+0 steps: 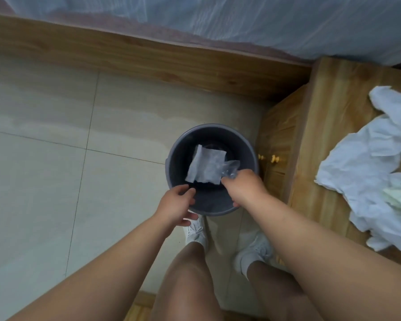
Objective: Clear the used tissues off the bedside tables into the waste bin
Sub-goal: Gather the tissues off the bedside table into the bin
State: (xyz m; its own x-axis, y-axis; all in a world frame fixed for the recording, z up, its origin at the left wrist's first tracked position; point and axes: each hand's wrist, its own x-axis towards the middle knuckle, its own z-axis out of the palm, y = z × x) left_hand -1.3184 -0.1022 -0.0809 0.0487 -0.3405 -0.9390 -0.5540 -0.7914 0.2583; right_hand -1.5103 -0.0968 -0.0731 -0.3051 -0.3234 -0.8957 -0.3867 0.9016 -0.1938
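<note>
At right of frame, crumpled tissues (366, 172) lying heaped on bedside table (320, 126). At centre, right hand (245, 186) pinching flat tissue (206, 166) over waste bin (174, 156); left hand (176, 205) gripping its near rim.

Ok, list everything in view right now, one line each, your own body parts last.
waste bin: one, dark grey, on the floor beside the bedside table
flat tissue: one, white, over the bin's opening
clear plastic scrap: one, transparent, at the right hand's fingertips
crumpled tissues: a pile, white with a pale green piece, on the bedside table
bedside table: one, light wood, right side
drawer knobs: two, brass-coloured, on the table front
bed frame: one, wood, along the top
netting: white, sheer, over the bed
floor: beige tiles
shoes: two, white
left hand: on the bin's near rim
right hand: over the bin
</note>
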